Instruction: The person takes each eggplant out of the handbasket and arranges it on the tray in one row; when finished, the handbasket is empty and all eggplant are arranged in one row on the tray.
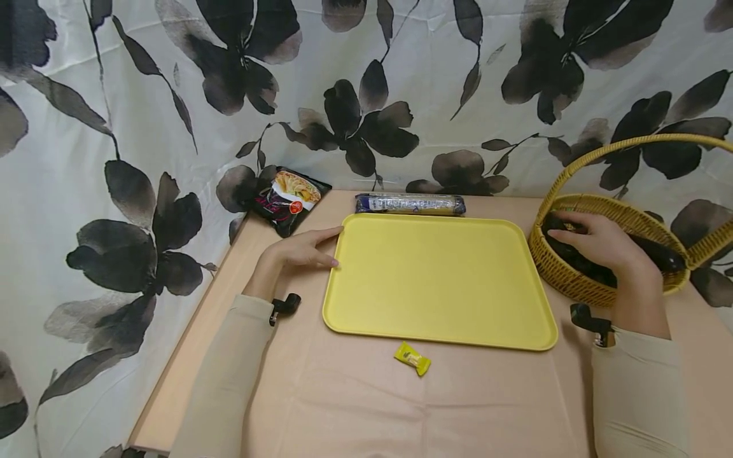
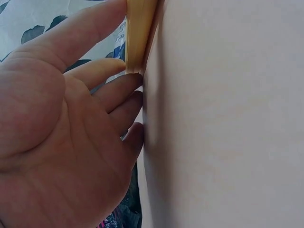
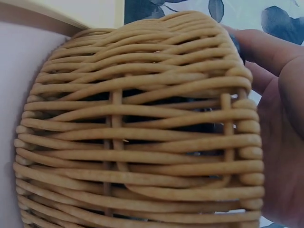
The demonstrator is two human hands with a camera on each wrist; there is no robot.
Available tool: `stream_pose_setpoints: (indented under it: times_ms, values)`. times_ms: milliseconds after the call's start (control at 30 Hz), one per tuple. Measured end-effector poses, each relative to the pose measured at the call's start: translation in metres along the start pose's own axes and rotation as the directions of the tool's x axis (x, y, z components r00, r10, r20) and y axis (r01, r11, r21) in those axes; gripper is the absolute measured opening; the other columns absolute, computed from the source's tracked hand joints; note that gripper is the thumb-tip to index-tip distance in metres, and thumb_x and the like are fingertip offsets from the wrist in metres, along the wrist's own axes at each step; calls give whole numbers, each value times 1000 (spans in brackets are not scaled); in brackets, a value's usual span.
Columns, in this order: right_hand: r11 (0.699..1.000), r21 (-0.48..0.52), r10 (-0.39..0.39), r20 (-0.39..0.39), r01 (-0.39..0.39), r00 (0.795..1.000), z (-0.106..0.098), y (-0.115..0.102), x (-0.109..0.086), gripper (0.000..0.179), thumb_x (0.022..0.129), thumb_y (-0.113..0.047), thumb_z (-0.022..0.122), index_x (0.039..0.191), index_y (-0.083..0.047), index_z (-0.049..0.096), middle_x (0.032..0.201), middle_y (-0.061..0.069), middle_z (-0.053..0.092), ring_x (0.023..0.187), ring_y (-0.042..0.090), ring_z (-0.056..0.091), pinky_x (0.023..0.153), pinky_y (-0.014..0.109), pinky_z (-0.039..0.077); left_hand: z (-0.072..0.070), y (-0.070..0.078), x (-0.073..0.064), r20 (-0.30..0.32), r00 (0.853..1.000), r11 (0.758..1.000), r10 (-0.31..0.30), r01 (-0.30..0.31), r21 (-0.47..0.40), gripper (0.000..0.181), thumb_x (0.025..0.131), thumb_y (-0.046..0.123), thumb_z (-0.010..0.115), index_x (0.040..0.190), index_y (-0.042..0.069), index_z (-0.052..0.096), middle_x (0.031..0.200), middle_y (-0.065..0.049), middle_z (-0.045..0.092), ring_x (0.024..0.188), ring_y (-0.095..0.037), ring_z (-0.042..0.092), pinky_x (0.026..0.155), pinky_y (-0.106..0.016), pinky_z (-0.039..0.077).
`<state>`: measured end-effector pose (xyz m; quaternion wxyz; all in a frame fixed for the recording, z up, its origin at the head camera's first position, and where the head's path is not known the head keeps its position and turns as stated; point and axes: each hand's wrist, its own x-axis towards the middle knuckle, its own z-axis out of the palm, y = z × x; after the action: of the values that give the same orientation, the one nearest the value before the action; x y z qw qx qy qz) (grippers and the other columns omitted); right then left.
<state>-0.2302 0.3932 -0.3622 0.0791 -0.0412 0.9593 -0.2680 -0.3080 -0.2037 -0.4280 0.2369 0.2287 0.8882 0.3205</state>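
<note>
Left hand, fingers spread against yellow tray, right hand inside basket, grip unclear

Both sleeved forearms extend forward, well apart, the left hand with thumb apart from loosely bent fingers, the right hand back uppermost, fingers partly hidden.

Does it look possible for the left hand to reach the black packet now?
Probably yes: the black packet lies just beyond the left hand, with nothing visible between them.
</note>
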Motion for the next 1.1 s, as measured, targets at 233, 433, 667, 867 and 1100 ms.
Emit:
stream_pose_setpoints:
  times_ms: [233, 433, 667, 867, 1100]
  values:
    - [997, 68, -49, 10, 48, 999, -3, 1, -8, 69, 106, -41, 59, 161, -4, 37, 161, 35, 33, 146, 58, 29, 111, 79, 31, 1, 0, 0, -7, 1000, 1000, -3, 3, -8, 100, 88, 43, 84, 167, 25, 26, 174, 1, 23, 162, -23, 14, 133, -49, 13]
    - [996, 85, -35, 43, 32, 998, -3, 4, -12, 64, 107, -40, 58, 159, -7, 42, 161, 33, 35, 147, 54, 30, 112, 77, 32, 1, 0, -1, -13, 1000, 1000, -4, 4, -13, 99, 88, 41, 84, 167, 23, 26, 174, -1, 23, 163, -24, 14, 133, -50, 13]
    - [999, 36, -3, 75, 1, 997, -4, 4, -11, 70, 106, -49, 56, 160, -7, 41, 160, 36, 34, 146, 58, 28, 111, 79, 27, 1, 0, -2, -13, 1000, 1000, -4, 4, -16, 99, 87, 42, 84, 167, 24, 27, 174, -1, 24, 163, -24, 14, 133, -50, 13]
    - [998, 51, -26, 72, 22, 997, -6, 5, -13, 64, 107, -43, 57, 158, -7, 44, 160, 33, 36, 145, 51, 33, 113, 53, 45, 1, -1, -1, -13, 1000, 1000, 2, -2, -3, 99, 87, 43, 84, 167, 24, 27, 174, -1, 24, 162, -25, 14, 133, -50, 12]
    - [996, 77, -46, 102, 39, 994, -10, 6, -20, 57, 107, -39, 58, 157, -14, 48, 160, 27, 38, 137, 34, 38, 78, -2, 35, 1, -2, 0, -14, 1000, 1000, -4, 4, -20, 99, 88, 41, 84, 167, 23, 27, 174, -1, 23, 163, -24, 14, 133, -49, 12]
